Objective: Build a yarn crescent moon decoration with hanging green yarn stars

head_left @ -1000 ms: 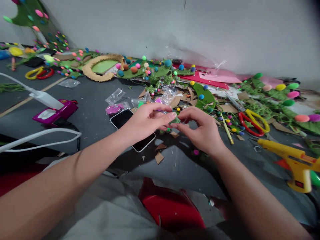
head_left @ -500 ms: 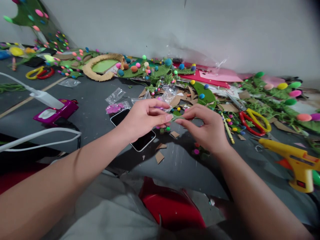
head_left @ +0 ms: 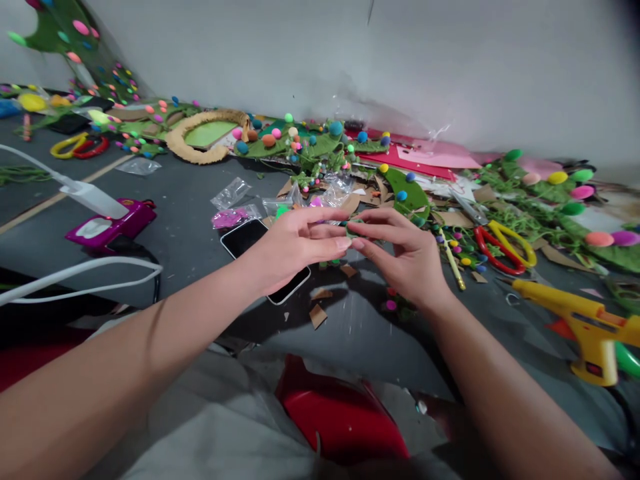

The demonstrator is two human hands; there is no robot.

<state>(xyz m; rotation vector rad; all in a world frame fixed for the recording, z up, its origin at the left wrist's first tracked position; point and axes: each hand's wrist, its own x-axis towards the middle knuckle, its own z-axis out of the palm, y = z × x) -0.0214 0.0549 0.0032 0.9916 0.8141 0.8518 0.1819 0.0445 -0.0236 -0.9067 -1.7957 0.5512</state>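
Left hand: fingers curled, thumb and fingertips pinching a small green piece. Right hand: thumb and index pinching the same piece. Piece sits between the two sets of fingertips, above the counter, mostly covered; its shape cannot be told. Phone lies partly hidden behind the left hand and wrist. Cardboard scrap on the counter, nearer the body. Right of the right hand: pencil, then scissors, then yellow glue gun.
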